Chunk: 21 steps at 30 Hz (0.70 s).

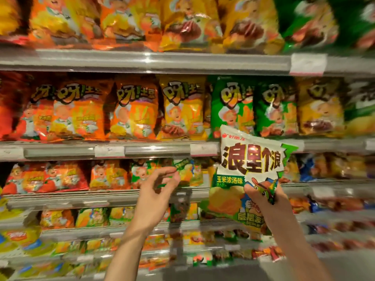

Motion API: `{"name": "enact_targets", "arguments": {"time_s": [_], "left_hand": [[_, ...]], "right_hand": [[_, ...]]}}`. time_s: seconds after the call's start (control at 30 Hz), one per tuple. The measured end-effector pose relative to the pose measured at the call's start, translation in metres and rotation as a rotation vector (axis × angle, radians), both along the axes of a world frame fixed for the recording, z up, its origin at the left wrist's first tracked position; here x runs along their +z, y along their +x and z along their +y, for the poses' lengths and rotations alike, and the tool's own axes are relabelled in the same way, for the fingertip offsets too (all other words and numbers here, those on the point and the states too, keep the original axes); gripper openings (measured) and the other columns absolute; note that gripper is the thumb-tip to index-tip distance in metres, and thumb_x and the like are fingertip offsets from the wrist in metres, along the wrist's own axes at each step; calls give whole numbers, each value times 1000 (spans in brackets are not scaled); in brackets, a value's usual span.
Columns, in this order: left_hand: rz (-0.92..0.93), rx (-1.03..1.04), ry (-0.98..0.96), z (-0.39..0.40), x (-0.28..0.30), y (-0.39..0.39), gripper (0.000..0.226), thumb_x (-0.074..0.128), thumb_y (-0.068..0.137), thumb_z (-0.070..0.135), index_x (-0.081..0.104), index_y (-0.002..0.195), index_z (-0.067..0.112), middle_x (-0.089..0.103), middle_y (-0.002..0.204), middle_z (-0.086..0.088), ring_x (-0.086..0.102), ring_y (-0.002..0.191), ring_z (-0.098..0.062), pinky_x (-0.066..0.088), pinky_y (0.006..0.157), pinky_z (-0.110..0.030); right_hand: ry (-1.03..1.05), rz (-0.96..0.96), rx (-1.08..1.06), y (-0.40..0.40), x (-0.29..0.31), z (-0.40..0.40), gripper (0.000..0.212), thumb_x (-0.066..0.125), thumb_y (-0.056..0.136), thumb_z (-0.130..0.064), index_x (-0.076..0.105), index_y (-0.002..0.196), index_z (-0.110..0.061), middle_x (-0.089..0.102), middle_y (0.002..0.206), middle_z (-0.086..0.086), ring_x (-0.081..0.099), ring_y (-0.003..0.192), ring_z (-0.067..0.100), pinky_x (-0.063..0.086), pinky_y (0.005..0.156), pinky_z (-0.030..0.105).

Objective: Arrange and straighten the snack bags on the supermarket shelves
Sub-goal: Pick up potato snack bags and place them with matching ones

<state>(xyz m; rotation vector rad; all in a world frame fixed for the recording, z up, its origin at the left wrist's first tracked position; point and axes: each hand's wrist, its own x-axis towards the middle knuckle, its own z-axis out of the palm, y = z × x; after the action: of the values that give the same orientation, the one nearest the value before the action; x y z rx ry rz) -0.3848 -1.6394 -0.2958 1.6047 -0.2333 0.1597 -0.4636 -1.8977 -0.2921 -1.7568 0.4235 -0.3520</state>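
Note:
My right hand [263, 196] grips a white and green snack bag [249, 159] with large brown characters, held upright in front of the shelves at right of centre. My left hand [160, 183] is raised beside it, fingers curled and pinching the corner of a small green bag [186, 172] that stands on the third shelf down. Rows of orange, yellow and green snack bags [132, 110] stand upright on the shelf above, behind the grey shelf rail [158, 150].
The top shelf holds more orange, yellow and green bags [182, 23]. Lower shelves [91, 218] carry smaller mixed bags. Price tags [307, 63] sit on the rails. Grey floor [349, 268] shows at bottom right. The picture is motion-blurred.

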Motion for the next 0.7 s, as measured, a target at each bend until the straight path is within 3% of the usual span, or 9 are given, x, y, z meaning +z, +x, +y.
{"name": "enact_targets", "arguments": {"time_s": [0.03, 0.1, 0.2, 0.3, 0.47, 0.53, 0.6, 0.7], "left_hand": [[-5, -8, 14, -15, 1, 0, 15, 71, 92, 25, 72, 106, 20, 76, 99, 9, 72, 100, -11, 57, 91, -32], [4, -30, 33, -44, 4, 0, 11, 70, 94, 19, 72, 105, 21, 77, 97, 10, 72, 97, -9, 56, 88, -29], [15, -62, 45, -84, 13, 5, 13, 71, 92, 24, 73, 105, 22, 76, 95, 10, 71, 94, -6, 54, 87, -28], [5, -87, 34, -126, 19, 20, 23, 71, 85, 34, 73, 104, 21, 77, 97, 11, 71, 96, -6, 54, 87, -28], [-34, -130, -17, -210, 18, 49, 16, 74, 88, 25, 74, 102, 16, 77, 90, 4, 70, 86, -2, 51, 79, -15], [-54, -175, -24, -246, 25, 60, 23, 77, 87, 33, 73, 102, 16, 78, 91, 6, 71, 88, -1, 51, 78, -13], [-60, -214, -41, -280, 32, 70, 17, 78, 89, 24, 72, 102, 15, 78, 92, 5, 71, 88, 0, 51, 76, -10], [-96, -236, -54, -325, 43, 85, 10, 73, 92, 9, 71, 102, 11, 76, 97, 2, 69, 87, -4, 51, 75, -12]], "right_hand": [[9, 2, -12, -4, 0, -15, 40, 77, 77, -44, 66, 103, -16, 73, 83, 0, 69, 73, -1, 55, 69, 18], [43, 12, -47, -9, 1, -42, 33, 76, 78, -43, 64, 102, -25, 70, 90, -7, 65, 77, 0, 47, 62, 17], [80, 12, -85, -9, 1, -81, 45, 75, 82, -43, 55, 121, -31, 64, 104, -15, 59, 90, -1, 44, 68, 19], [88, -1, -102, -3, 4, -118, 67, 73, 74, -54, 52, 134, -32, 66, 117, -12, 61, 100, 4, 48, 79, 27], [83, 0, -167, 5, 9, -188, 55, 76, 67, -54, 65, 117, -34, 75, 107, -6, 72, 98, 15, 58, 84, 35], [55, -11, -194, 9, 18, -220, 50, 76, 69, -51, 66, 115, -33, 76, 103, -7, 72, 96, 14, 59, 78, 28], [31, -46, -213, 13, 30, -249, 45, 76, 74, -48, 65, 116, -35, 74, 104, -9, 70, 97, 12, 57, 71, 21], [-16, -80, -250, 23, 39, -293, 67, 76, 68, -68, 61, 127, -40, 72, 114, -12, 67, 109, 16, 55, 95, 44]]}}
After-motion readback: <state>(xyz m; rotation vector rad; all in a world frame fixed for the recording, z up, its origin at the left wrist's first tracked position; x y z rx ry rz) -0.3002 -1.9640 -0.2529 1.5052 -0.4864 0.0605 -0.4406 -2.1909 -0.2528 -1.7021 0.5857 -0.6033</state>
